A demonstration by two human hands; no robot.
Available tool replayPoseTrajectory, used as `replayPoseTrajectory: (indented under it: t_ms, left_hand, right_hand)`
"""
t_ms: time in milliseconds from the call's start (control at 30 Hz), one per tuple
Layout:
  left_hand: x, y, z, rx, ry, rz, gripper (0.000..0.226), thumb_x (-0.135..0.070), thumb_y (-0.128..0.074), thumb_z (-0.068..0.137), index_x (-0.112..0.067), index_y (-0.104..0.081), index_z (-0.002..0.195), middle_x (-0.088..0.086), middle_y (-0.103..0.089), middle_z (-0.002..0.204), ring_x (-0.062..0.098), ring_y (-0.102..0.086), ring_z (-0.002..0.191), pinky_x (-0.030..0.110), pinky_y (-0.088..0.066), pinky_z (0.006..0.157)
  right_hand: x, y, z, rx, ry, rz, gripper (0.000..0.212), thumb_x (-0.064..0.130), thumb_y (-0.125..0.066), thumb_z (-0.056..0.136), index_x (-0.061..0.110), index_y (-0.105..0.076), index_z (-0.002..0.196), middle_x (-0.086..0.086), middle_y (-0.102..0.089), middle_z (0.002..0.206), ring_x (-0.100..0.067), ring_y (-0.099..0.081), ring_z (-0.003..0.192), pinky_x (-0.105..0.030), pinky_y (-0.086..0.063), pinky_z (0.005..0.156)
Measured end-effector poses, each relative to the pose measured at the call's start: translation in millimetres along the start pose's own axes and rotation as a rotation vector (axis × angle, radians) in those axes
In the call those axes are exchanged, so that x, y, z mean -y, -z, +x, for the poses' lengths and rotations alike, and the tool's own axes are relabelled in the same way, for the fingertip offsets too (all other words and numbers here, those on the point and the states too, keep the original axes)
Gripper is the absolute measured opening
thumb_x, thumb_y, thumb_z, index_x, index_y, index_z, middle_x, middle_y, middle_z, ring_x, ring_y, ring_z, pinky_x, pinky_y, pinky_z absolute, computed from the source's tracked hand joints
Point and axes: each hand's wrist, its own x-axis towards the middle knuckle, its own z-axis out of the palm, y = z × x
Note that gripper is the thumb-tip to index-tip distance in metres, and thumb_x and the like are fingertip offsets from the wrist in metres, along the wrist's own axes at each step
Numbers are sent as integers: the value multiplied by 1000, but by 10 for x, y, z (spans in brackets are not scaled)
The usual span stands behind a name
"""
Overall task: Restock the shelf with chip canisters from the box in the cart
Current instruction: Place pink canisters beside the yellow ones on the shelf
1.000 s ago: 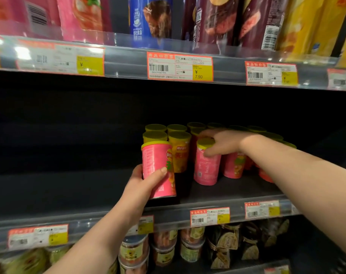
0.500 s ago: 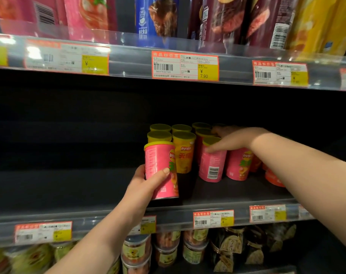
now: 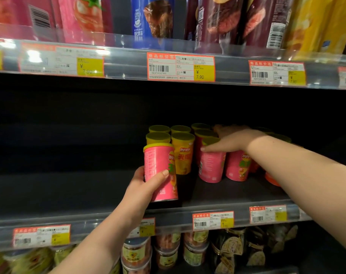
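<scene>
Left hand (image 3: 142, 186) is still gripping 1 pink canister (image 3: 160, 171), barely shifting; right hand (image 3: 227, 141) is grasping the second canister (image 3: 211, 167) under its palm, seating it; 2 placements are probably finishing

Rear canisters (image 3: 200, 126) behind right hand (image 3: 228, 140)

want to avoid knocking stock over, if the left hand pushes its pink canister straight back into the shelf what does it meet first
Probably the yellow-lidded canister standing right behind the pink cylindrical chip canister that the left hand grips; the gap between them is hard to judge.
</scene>
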Motion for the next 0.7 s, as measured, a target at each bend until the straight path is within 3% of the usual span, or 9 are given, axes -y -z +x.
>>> replayPoseTrajectory:
  t_ms: [133, 233, 367, 500, 567, 633, 700]
  left_hand:
    - [-2, 2, -4, 13, -9, -8, 62, -41, -69, 60, -29, -44, 116, 6, -66, 107, 21, -69, 91, 28, -53, 71]
    - [-5, -7, -8, 13, -15, 0, 66, -41, -68, 61, -27, -44, 120, 6, -66, 108, 21, -69, 91, 27, -53, 70]
    - [-17, -23, -19, 6, -16, 16, 65, -41, -68, 61, -27, -44, 120, 6, -66, 107, 21, -68, 91, 27, -52, 70]
    - [-34, -108, -20, 31, -20, 29, 64, -41, -69, 61, -29, -44, 118, 4, -66, 107, 19, -69, 90, 26, -53, 69]
    - [-32, -191, -11, 73, -16, 34, 64, -39, -76, 63, -29, -44, 118, 4, -66, 108, 18, -70, 90, 25, -55, 68]
    - [-5, -296, 26, 117, -23, 50, 68, -37, -83, 63, -28, -46, 120, 5, -67, 109, 17, -70, 91, 25, -56, 68]
    - [21, -424, 72, 155, -50, 62, 61, -36, -78, 63, -30, -48, 116, 4, -67, 109, 15, -70, 91, 24, -56, 69]
  right_hand:
    - [-64, -2, 34, 59, 24, 66, 98, 62, -60, 76, 22, -12, 152, -4, -21, 158, -25, -26, 143, -36, -32, 111]
    - [-45, -9, 4, 4, 3, 4, 104, 76, -50, 76, 20, -9, 153, -4, -17, 159, -26, -23, 144, -36, -29, 112]
    - [-84, -33, 8, -15, 31, 44, 97, 65, -58, 77, 22, -16, 152, -5, -26, 156, -26, -32, 139, -33, -36, 106]
    - [-89, -57, -48, -78, 52, -8, 94, 73, -54, 75, 25, -23, 149, -5, -29, 154, -27, -34, 137, -36, -34, 105]
    - [-74, -14, -121, -172, 103, 123, 77, 67, -54, 80, 26, -35, 143, -5, -39, 146, -27, -41, 131, -35, -38, 104]
    - [-17, 38, -224, -237, 189, 367, 56, 57, -52, 88, 25, -49, 133, -2, -52, 132, -21, -50, 121, -26, -41, 97]
    - [73, 75, -373, -163, 278, 491, 49, 52, -43, 94, 23, -52, 132, 4, -56, 124, -14, -52, 118, -20, -36, 93]
